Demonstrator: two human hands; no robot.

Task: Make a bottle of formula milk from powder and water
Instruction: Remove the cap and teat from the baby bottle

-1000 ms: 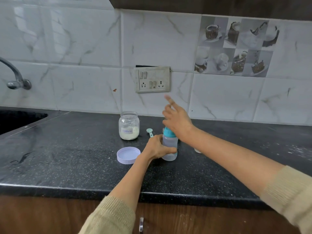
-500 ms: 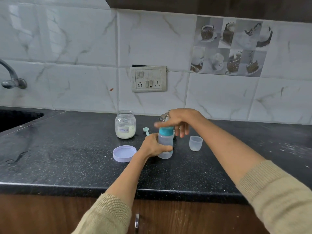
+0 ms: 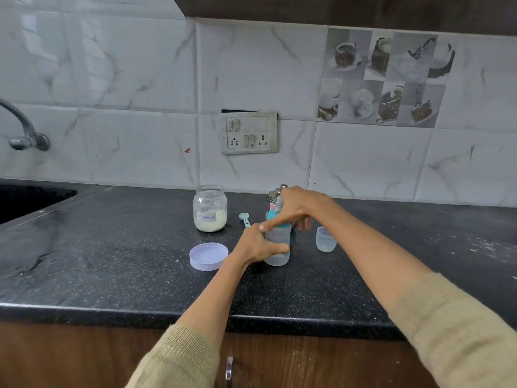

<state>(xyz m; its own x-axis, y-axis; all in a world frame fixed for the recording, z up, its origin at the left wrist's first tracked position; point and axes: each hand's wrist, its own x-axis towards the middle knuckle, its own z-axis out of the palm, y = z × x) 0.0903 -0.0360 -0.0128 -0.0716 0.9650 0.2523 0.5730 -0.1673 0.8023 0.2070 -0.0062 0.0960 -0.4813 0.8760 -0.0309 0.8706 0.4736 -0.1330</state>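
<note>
— Where's the bottle from where you stand?

— Middle of the black speckled stone counter (image 3: 117, 278). The small translucent plastic baby bottle with the teal screw collar (image 3: 277, 242) stands upright, and the left hand (image 3: 256, 245) is wrapped round its body, fingers curled across the front. The right hand (image 3: 293, 205) comes over the top, thumb and fingers closed on the collar and teat.

— Any room around it?

— Plenty toward the near edge; that whole strip of counter in front of the bottle is bare, apart from the two forearms crossing it. To the left lies a flat round lilac plastic lid (image 3: 208, 256), near the left wrist but apart from it. Farther back on the left stands an open glass jar with white powder and a label (image 3: 209, 208), and a small pale green plastic scoop (image 3: 244, 219) lies between jar and bottle. To the right, just beside the bottle, sits a small clear plastic cap (image 3: 325, 238). The far right of the counter is open, with some white dusting.

— Anything you can't make out?

— A shiny steel vessel (image 3: 274, 195) behind the right hand, mostly hidden. The teat is covered by fingers. What's inside the bottle I can't tell. The dark sink (image 3: 30, 200) and the metal tap (image 3: 25, 133) are cut off at the left edge.
</note>
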